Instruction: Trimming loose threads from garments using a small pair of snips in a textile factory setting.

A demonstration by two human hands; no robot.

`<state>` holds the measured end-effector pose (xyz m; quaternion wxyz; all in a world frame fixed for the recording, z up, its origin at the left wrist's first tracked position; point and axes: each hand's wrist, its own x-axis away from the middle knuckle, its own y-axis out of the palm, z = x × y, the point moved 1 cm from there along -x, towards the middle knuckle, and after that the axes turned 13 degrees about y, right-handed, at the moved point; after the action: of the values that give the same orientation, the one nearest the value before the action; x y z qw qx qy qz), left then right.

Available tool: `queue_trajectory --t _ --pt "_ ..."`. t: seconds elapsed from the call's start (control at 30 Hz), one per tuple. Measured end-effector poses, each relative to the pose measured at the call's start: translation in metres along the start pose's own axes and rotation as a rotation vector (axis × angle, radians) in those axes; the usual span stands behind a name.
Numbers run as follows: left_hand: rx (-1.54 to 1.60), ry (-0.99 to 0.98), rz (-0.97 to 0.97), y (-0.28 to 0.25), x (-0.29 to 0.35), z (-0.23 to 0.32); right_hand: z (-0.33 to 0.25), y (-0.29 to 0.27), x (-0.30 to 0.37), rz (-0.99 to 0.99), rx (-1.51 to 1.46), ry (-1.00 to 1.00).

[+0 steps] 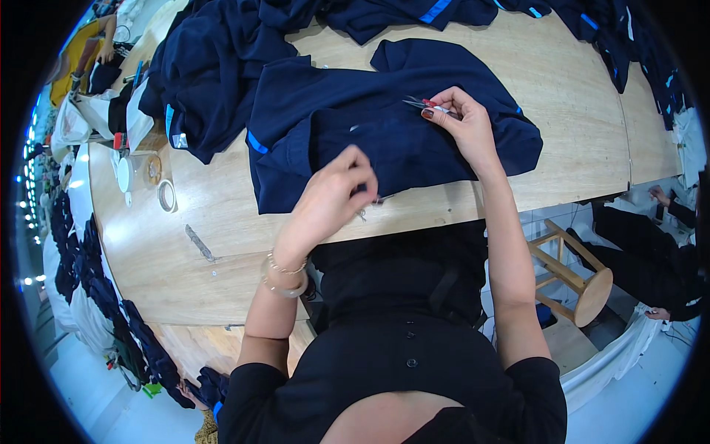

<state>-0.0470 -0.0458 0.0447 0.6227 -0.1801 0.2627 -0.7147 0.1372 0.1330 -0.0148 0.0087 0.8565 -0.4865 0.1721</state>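
A dark navy garment (392,148) with short bright blue strips lies spread on the wooden table in front of me. Over its right part, my right hand (462,122) is closed on a small pair of thread snips (421,102) with red on them, blades pointing left. My left hand (336,189) is at the garment's near edge, slightly blurred, its fingers curled together in a pinch. Whatever lies between those fingertips is too small to make out. Small thread-like bits (362,215) show on the table just below it.
More navy garments (214,66) are heaped at the far left and along the back. On the left of the table (140,244) lie a tape roll (167,195) and a grey strip (198,242). A wooden stool (592,296) and another person in dark clothes are at right.
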Motion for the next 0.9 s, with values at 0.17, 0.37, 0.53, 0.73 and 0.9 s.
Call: queue_trajectory --t 0.17,0.37,0.53,0.73,0.9 --pt "0.135 -0.129 -0.458 -0.017 0.033 0.005 -0.002 0.000 0.000 0.006 0.019 -0.004" --pt "0.014 0.004 0.300 -0.004 -0.026 0.007 -0.001 -0.001 0.001 0.000 -0.005 0.002" --pt "-0.214 -0.044 0.302 0.010 -0.067 -0.037 0.000 0.000 -0.002 -0.019 -0.045 -0.004" --pt "-0.185 -0.061 0.705 0.011 -0.070 -0.042 0.004 0.001 -0.006 -0.017 -0.090 -0.023" --pt "-0.256 0.178 0.299 0.036 -0.057 -0.015 0.004 -0.001 -0.006 -0.017 -0.111 -0.023"
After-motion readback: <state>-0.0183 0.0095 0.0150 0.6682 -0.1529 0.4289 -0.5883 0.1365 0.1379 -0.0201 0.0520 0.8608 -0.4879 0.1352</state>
